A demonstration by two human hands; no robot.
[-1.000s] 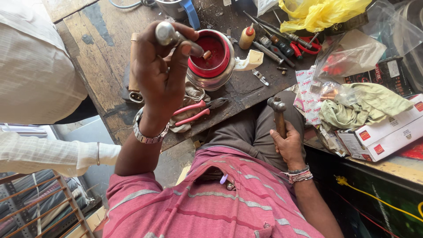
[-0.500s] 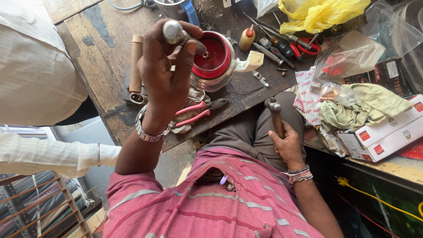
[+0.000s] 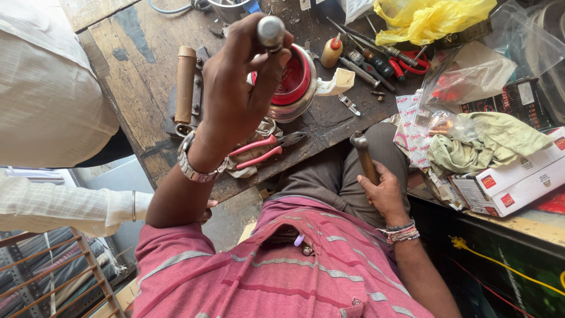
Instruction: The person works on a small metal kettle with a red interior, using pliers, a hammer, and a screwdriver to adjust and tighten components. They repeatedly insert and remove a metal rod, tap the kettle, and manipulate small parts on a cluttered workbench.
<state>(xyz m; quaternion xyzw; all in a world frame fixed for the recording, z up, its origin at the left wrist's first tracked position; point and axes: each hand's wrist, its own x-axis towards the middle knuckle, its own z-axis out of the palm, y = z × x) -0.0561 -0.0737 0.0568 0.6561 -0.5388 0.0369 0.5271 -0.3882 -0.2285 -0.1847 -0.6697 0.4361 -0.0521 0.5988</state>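
Left hand fingers pinch metal knob above red pot; right hand fingers grip hammer.

The metal piece is a small, rounded, silvery cylinder with a dull shine, pinched at its lower end by the fingertips of the left hand and raised above the counter, in front of a red-lined pot. The hammer has a brown wooden handle and a dark metal head; the right hand grips it upright, head uppermost, over the lap.
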